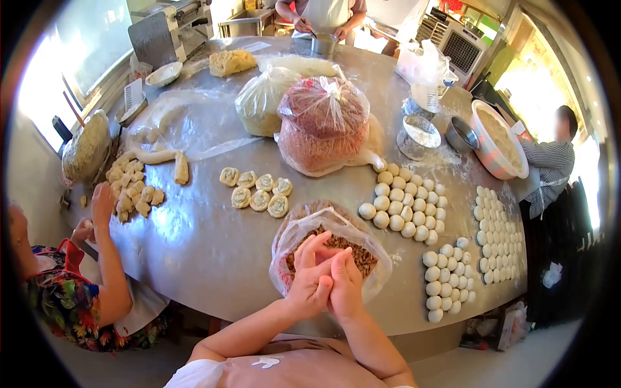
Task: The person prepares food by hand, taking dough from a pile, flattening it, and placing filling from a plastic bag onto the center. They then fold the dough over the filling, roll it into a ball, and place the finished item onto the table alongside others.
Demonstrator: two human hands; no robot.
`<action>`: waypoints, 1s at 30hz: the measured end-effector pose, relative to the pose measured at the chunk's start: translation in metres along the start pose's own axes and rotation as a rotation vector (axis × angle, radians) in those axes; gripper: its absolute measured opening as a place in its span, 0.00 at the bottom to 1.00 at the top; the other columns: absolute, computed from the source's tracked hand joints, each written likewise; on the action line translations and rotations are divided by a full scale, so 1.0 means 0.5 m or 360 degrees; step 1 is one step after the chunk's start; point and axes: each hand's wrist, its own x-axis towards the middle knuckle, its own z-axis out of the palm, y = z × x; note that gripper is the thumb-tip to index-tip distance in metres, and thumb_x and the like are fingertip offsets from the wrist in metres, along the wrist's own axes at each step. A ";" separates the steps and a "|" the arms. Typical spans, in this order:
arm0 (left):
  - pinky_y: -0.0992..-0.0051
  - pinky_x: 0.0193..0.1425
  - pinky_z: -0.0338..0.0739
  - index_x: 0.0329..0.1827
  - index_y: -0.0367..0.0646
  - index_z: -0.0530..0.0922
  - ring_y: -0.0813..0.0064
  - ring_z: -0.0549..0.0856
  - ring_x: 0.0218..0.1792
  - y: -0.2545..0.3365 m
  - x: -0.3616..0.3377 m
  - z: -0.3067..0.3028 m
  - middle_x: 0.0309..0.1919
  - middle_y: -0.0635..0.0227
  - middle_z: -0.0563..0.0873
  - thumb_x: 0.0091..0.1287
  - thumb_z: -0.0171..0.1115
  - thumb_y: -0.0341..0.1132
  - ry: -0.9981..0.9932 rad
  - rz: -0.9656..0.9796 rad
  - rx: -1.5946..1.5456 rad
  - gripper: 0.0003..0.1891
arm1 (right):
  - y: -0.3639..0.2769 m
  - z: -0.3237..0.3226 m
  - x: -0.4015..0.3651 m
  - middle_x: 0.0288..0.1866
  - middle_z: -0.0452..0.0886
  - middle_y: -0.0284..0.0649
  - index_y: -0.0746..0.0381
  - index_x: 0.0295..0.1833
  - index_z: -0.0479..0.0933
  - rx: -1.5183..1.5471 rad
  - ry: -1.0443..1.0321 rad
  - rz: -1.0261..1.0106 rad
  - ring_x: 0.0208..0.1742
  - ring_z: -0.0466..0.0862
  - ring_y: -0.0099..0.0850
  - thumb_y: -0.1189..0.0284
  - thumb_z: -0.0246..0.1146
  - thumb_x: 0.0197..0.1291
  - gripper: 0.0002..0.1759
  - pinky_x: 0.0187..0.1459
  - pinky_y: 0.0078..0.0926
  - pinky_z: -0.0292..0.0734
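My left hand (310,277) and my right hand (345,282) are cupped against each other, fingers curled inward. Whatever lies between them is hidden by the fingers. Directly beneath is an open clear plastic bag (381,277) full of brown crumbly filling (362,260). Just beyond it to the left sit several pale rolled dough pieces (259,200) with swirled tops. Right of the bag, smooth white dough balls (396,208) stand in close rows, with another group (446,282) nearer the table's edge.
A tied bag of reddish filling (323,123) stands mid-table beside a paler bag (262,103). Dough lumps (132,184) lie near a person's hand (102,204) at left. More dough balls (498,233), a flour bowl (418,137) and a large tub (495,139) occupy the right.
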 end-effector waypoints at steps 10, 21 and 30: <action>0.66 0.76 0.50 0.76 0.34 0.26 0.63 0.54 0.75 -0.049 -0.018 -0.015 0.78 0.54 0.42 0.59 0.59 0.70 -0.0627 -0.0644 -0.1453 0.65 | -0.029 -0.019 -0.006 0.65 0.72 0.56 0.67 0.69 0.65 -0.1265 -0.0172 -0.0666 0.63 0.77 0.46 0.56 0.57 0.69 0.32 0.58 0.36 0.75; 0.59 0.75 0.54 0.74 0.34 0.48 0.48 0.60 0.71 0.042 -0.036 -0.026 0.68 0.45 0.59 0.52 0.72 0.38 -0.0937 -0.0200 -0.0424 0.51 | -0.039 -0.069 0.070 0.76 0.48 0.65 0.69 0.74 0.53 -0.1497 0.0000 -0.0507 0.77 0.47 0.64 0.45 0.53 0.67 0.44 0.71 0.61 0.42; 0.64 0.73 0.59 0.72 0.33 0.54 0.46 0.60 0.71 0.091 -0.013 -0.017 0.68 0.43 0.61 0.50 0.63 0.25 -0.0765 -0.0336 -0.0411 0.44 | -0.032 -0.042 0.076 0.77 0.48 0.64 0.72 0.73 0.54 -0.1017 0.0212 -0.0385 0.79 0.46 0.57 0.55 0.48 0.73 0.36 0.76 0.45 0.41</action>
